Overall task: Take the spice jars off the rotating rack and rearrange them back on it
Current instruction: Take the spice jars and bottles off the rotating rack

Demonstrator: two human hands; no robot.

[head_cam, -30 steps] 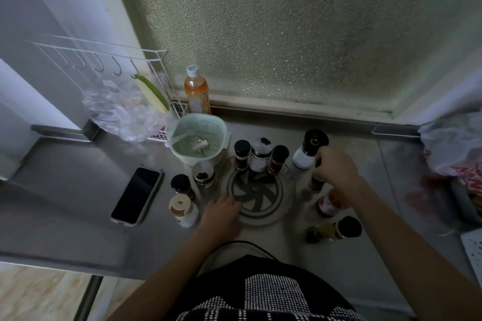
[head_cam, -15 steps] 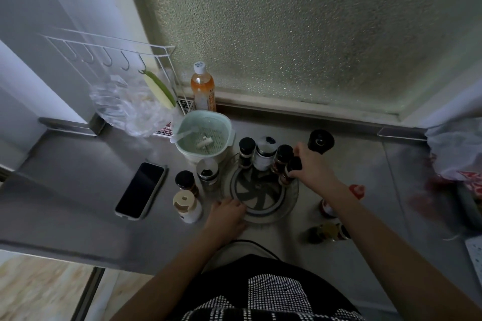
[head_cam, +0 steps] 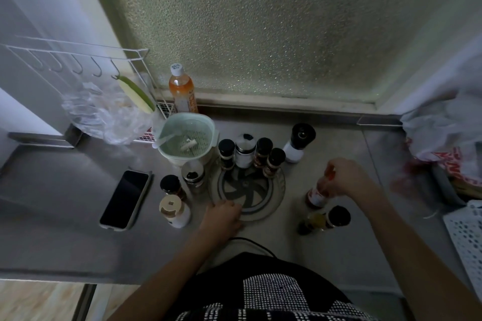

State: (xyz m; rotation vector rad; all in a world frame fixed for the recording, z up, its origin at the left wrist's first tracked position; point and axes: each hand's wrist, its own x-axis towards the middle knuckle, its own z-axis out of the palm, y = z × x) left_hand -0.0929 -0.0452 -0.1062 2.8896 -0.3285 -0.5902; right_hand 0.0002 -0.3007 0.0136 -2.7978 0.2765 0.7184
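The round rotating rack (head_cam: pixel 276 191) lies on the steel counter with several jars along its far rim, among them a white jar (head_cam: pixel 244 151) and a black-capped jar (head_cam: pixel 273 161) at the right end. My left hand (head_cam: pixel 224 219) rests on the rack's near left rim. My right hand (head_cam: pixel 348 178) grips the top of a red-capped jar (head_cam: pixel 317 195) standing on the counter right of the rack. A black-capped bottle (head_cam: pixel 324 220) lies on its side just in front. Left of the rack stand three jars (head_cam: pixel 173 186), one cream-lidded (head_cam: pixel 173 211).
A black-topped grinder (head_cam: pixel 297 143) stands right of the rack's far side. A pale green colander bowl (head_cam: pixel 186 139), an orange drink bottle (head_cam: pixel 182 91), a phone (head_cam: pixel 125 199), a wire hook rack (head_cam: pixel 78 60) and plastic bags (head_cam: pixel 443 133) surround the area.
My right hand set a black-capped jar on the rack's right rim, then drew back right and closed on the red-capped jar. My left hand stayed on the rack.
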